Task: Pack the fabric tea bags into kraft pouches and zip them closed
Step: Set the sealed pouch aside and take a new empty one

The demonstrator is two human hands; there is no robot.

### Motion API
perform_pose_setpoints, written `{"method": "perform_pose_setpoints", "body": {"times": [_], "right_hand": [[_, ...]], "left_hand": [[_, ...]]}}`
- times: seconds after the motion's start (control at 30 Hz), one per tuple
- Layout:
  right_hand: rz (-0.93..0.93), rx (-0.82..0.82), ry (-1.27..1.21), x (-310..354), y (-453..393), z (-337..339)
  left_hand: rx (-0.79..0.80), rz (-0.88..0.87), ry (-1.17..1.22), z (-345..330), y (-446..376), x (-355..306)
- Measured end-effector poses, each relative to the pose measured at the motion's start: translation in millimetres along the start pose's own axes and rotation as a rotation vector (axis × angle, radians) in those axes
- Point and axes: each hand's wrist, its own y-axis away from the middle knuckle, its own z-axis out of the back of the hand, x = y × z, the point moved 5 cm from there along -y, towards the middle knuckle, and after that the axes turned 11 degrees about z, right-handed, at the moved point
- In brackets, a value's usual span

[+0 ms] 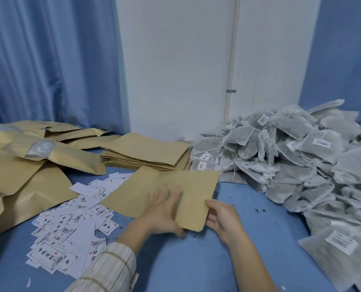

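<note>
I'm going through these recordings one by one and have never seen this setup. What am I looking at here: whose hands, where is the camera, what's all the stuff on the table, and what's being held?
There is no machine here. A person wears one wide-angle camera on the head, looking forward and down, so the single picture shows their own two bare hands from above.

Both hands hold one flat kraft pouch just above the blue table. The left hand lies along its near edge with the thumb underneath; the right hand grips its right corner.

On the table: at right, a big heap of grey fabric tea bags with small tags. At centre back, a neat stack of empty pouches. At left, a pile of bulging pouches, apparently filled. Near the left arm, scattered small printed paper labels. Dark crumbs dot the table.
</note>
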Motion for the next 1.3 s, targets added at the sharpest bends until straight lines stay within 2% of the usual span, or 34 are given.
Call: {"method": "perform_pose_setpoints", "body": {"times": [0.1, 0.2, 0.23, 0.37, 0.47, 0.6, 0.83, 0.97, 1.17, 1.3], "right_hand": [[-0.032, -0.006, -0.027, -12, -5, 4], [-0.019, 0.014, -0.128, -13, -6, 6], [-0.017, 0.027, -0.156, -12, -6, 5], [-0.002, 0.036, -0.203, -11, -7, 3], [0.005, 0.052, -0.198, -11, -7, 5], [-0.019, 0.066, -0.238, -10, -6, 6], [-0.017, -0.035, -0.442, -8, -2, 5], [-0.065, 0.019, -0.500, -16, 1, -11], [-0.136, 0.063, -0.712, -25, 12, -33], [-0.062, 0.044, -0.578, -18, 10, -25]], "left_hand": [[0.124, -0.120, 0.298, -4, 5, -31], [-0.001, -0.097, 0.694, -2, 1, -54], [-0.070, -0.058, 0.744, -2, -2, -58], [-0.300, 0.049, 0.631, -11, -5, -65], [-0.418, -0.004, 0.573, -16, 0, -68], [-0.479, -0.100, 0.589, -21, 7, -69], [-0.533, -0.129, 0.590, -12, 17, -74], [-0.517, -0.061, 0.627, -11, 19, -76], [-0.488, 0.020, 0.699, -16, 19, -77], [-0.494, -0.001, 0.709, -17, 22, -76]]}}
